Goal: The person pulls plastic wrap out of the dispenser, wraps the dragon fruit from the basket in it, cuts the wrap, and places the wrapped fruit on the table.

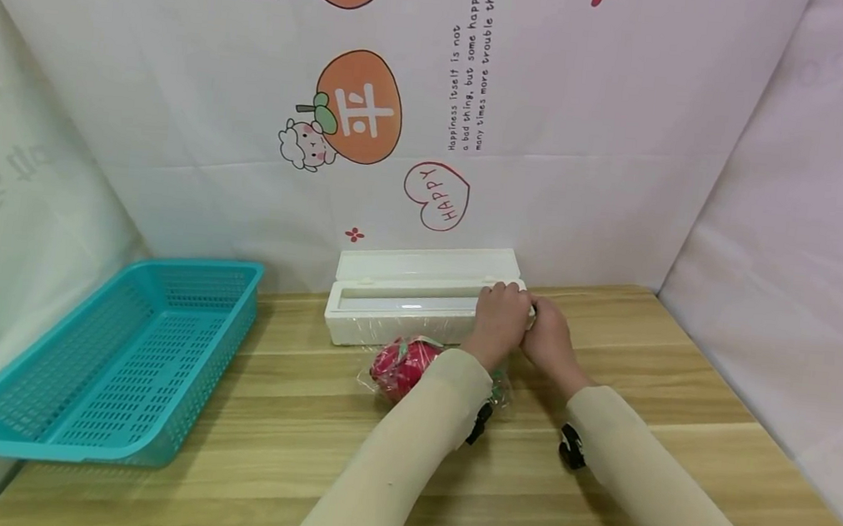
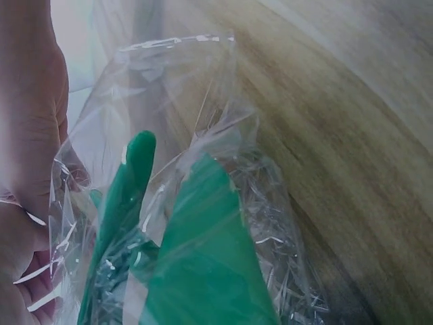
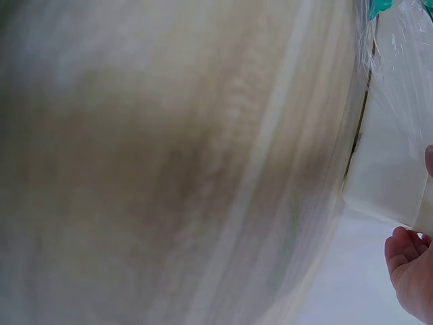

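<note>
A white cling film dispenser (image 1: 366, 327) stands against the back wall with its lid (image 1: 429, 264) raised and a white roll (image 1: 418, 304) inside. My left hand (image 1: 501, 320) grips its right part, fingers bent over the top edge; the fingertips are hidden. At the right end, my right hand (image 1: 550, 341) holds the box corner beside a small black part. In the right wrist view, curled fingers (image 3: 406, 247) lie at that corner. In front of the box lies a red dragon fruit (image 1: 403, 367) wrapped in clear film, partly behind my left forearm. Green leafy tips (image 2: 203, 250) show through the film (image 2: 237, 135).
A turquoise plastic basket (image 1: 200, 390) stands at the left of the wooden table (image 1: 284, 451). Printed white sheets (image 1: 590, 144) hang behind and along both sides. Black straps (image 1: 572, 447) are on both wrists.
</note>
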Demonstrator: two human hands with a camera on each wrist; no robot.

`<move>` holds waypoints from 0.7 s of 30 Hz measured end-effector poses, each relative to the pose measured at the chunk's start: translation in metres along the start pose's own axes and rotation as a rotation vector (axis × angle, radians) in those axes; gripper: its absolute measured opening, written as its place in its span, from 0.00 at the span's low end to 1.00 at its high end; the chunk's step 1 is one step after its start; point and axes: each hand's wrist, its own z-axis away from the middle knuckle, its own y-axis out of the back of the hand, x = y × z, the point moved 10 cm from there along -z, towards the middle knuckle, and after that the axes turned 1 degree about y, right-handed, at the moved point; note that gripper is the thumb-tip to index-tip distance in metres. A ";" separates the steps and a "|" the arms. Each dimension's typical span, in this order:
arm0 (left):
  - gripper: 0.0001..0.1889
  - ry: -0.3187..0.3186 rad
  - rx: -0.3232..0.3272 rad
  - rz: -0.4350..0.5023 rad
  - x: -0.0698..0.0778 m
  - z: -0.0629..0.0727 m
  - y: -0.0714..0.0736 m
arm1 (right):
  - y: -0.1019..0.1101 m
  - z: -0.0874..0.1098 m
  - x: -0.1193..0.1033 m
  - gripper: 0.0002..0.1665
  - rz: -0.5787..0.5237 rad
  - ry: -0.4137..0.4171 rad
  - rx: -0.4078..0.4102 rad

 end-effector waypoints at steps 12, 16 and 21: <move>0.11 0.010 -0.008 -0.030 0.000 0.001 0.004 | 0.000 -0.002 0.000 0.32 0.028 -0.010 -0.022; 0.10 0.009 -0.021 -0.033 -0.001 0.002 0.006 | 0.000 -0.001 0.000 0.31 0.038 -0.011 -0.026; 0.10 0.009 -0.026 -0.035 -0.002 0.002 0.006 | -0.001 -0.002 -0.002 0.30 0.049 -0.008 -0.035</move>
